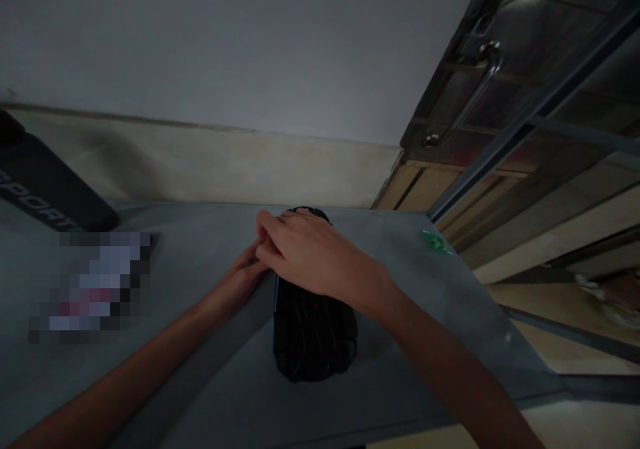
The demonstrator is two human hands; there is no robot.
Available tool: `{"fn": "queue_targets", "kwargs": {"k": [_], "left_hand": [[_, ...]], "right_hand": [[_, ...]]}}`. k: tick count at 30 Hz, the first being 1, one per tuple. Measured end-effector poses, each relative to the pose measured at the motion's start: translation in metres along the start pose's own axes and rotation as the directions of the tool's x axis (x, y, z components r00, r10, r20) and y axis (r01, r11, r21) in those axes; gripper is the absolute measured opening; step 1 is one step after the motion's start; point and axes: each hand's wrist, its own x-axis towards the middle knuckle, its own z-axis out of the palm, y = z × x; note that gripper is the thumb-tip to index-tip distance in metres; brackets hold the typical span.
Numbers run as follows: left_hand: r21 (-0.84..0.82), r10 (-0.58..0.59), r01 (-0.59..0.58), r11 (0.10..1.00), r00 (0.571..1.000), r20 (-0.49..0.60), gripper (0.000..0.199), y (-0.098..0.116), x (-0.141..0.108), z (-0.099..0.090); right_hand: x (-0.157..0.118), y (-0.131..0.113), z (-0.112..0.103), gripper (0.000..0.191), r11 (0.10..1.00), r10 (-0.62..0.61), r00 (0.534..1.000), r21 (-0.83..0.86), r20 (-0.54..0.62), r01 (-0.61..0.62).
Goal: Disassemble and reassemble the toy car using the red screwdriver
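A black object shaped like a toy car [315,332] lies lengthwise on the grey table [395,395], its near end toward me. Over its far half rests my right hand [313,249], fingers bent and pressed together at the object's left side, covering much of its top. My left hand [253,262] touches the same left side, its fingertips meeting those of my right hand. Most of the left fingers are hidden behind the right ones, so what they hold cannot be made out.
A dark bottle-like object marked SPORT [55,185] lies at the far left, with a blurred-out flat item [100,282] nearer me. A small green wrapper [437,241] is near the table's right edge. A wall stands behind; metal bars and a door handle [470,102] are at right.
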Motion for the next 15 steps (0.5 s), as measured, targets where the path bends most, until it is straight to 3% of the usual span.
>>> {"fn": "queue_targets", "kwargs": {"k": [5, 15], "left_hand": [[0.008, -0.026, 0.026, 1.000, 1.000, -0.010, 0.035, 0.009, -0.001, 0.006], [-0.010, -0.018, 0.017, 1.000, 0.999, -0.029, 0.049, 0.013, -0.004, 0.007]], "right_hand": [[0.000, 0.005, 0.004, 0.027, 0.993, 0.082, 0.996, -0.086, 0.016, -0.080], [0.001, 0.015, 0.002, 0.024, 0.998, -0.039, 0.998, 0.045, 0.049, 0.036]]}}
